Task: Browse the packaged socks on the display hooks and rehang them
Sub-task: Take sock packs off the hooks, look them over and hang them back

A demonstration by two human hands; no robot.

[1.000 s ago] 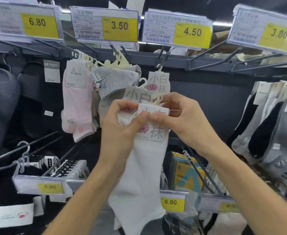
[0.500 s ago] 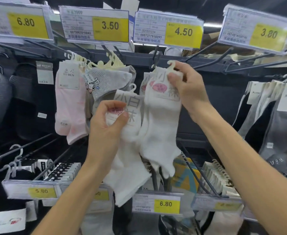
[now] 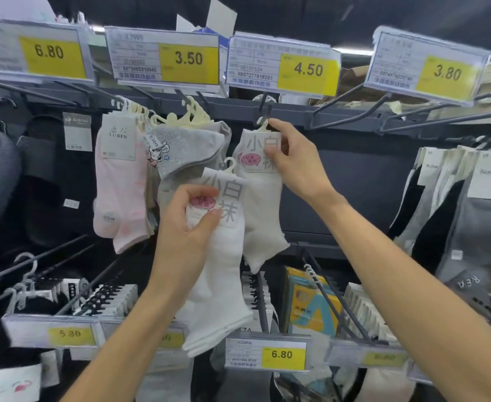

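Two packs of white ankle socks with grey-lettered card labels are in front of me. My right hand (image 3: 292, 158) pinches the label of the upper white sock pack (image 3: 263, 204), whose small plastic hanger sits at the dark display hook (image 3: 264, 107) under the 4.50 tag. My left hand (image 3: 186, 236) grips the lower white sock pack (image 3: 221, 271) by its label, held free in front of the rack, its hanger off any hook.
Pink socks (image 3: 119, 192) and grey socks (image 3: 186, 149) hang on hooks to the left. Grey and black socks (image 3: 453, 216) hang at the right. Price tags line the top rail; a lower row of hooks with tags (image 3: 267, 355) juts out below my arms.
My right hand lifted one white pack up from my left hand to the hook under the 4.50 tag. My left hand kept the other pack and stayed roughly in place.
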